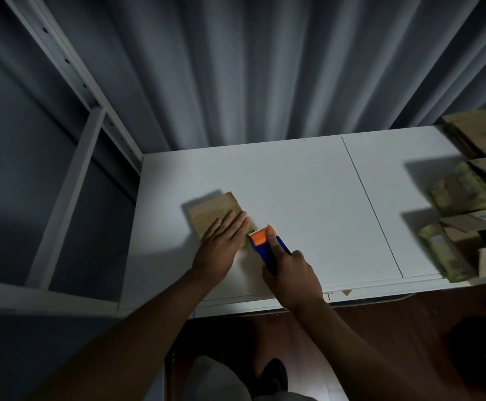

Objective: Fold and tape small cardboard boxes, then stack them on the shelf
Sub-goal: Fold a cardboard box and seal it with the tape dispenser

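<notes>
Cardboard box [213,211] lies flat on the left part of the white surface [294,183], pinned under the left hand [224,238], whose fingers are straight and pressing. Just right of it, the right hand [291,277] is wrapped round the tape dispenser [266,248], its toothed end at the box's near-right edge. Steady pressure and a straight pull would likely seat the tape cleanly. The tape itself is hard to make out; the stacked boxes [473,195] far right are cut off.
</notes>
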